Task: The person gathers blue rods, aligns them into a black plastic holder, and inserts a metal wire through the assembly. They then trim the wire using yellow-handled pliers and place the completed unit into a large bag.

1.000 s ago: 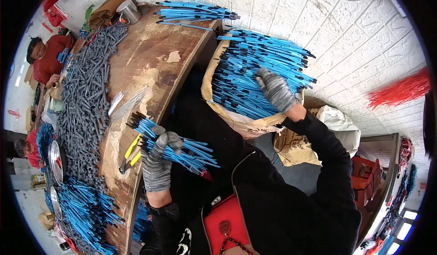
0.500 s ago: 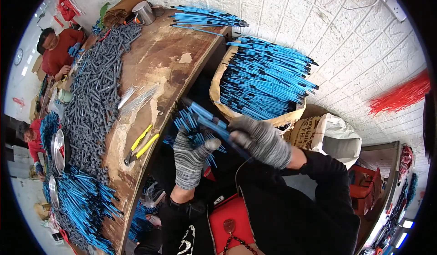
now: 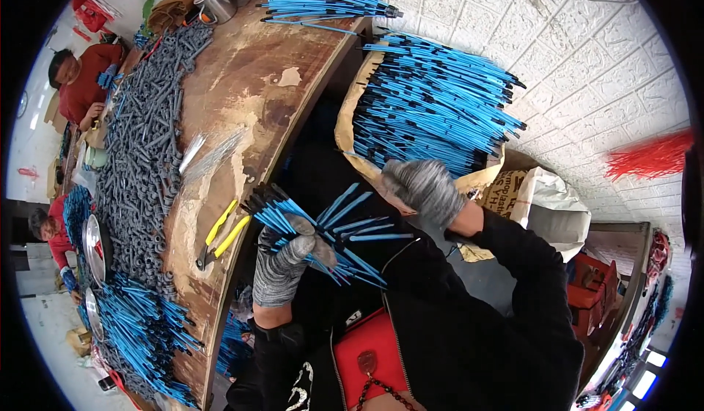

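My left hand, in a grey knitted glove, is closed round a bunch of thin blue rods with black ends. The rods fan out on both sides of the fist, beside the table's edge. My right hand, gloved the same way, is next to the near side of a large paper sack; motion blurs its fingers, so their grip does not show. Many more blue rods with black ends fill that sack.
On the wooden table are yellow-handled pliers, thin clear strips, a heap of grey plastic parts and piles of blue rods. A white sack stands at right. Two people sit across the table.
My right hand has moved away from the left, toward the sack, and no longer touches the rods. My left hand has shifted slightly left with the bunch, whose rods now spread wider.
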Motion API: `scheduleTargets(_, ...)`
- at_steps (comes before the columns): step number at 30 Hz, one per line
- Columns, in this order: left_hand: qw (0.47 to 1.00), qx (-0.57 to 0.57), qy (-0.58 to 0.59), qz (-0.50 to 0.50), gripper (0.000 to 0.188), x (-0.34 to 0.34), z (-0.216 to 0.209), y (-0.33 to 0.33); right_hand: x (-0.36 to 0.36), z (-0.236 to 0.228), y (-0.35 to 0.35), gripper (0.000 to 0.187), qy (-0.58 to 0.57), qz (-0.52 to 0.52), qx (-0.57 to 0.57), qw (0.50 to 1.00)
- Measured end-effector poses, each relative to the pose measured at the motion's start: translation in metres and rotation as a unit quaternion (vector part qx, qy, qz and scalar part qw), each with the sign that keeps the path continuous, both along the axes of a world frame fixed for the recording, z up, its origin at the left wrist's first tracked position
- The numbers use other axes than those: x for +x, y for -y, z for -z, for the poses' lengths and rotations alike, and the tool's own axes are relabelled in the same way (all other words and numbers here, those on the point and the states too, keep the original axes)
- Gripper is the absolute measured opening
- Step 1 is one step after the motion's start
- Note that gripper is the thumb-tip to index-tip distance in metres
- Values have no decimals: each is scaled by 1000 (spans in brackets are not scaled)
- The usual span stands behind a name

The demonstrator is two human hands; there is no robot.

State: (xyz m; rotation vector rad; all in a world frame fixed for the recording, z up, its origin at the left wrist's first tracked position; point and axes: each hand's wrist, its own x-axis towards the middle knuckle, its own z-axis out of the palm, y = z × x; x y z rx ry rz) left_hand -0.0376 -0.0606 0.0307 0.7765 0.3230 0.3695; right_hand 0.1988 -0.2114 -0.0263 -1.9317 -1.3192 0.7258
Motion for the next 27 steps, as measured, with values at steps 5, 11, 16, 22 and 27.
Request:
scheduleTargets(5, 998, 50, -20, -15, 26, 13, -13, -1, 21, 38, -37, 26, 367, 4, -70, 928)
scheduleTargets(11, 998, 51, -19, -8, 24, 16, -8, -3, 33, 41, -44, 27, 390, 16, -123, 912)
scheduleTargets(16, 997, -7, -14, -77, 26, -3, 2, -14, 61, -15, -8, 34, 112, 106, 0, 988)
scheduleTargets(22, 994, -34, 5, -106, 32, 3, -12, -8, 72, -82, 15, 28, -78, 200, 195, 957)
scheduleTargets(27, 954, 196, -13, -227, 35, 4, -31, 26, -16, -147, -3, 26, -10, -5, 304, 952)
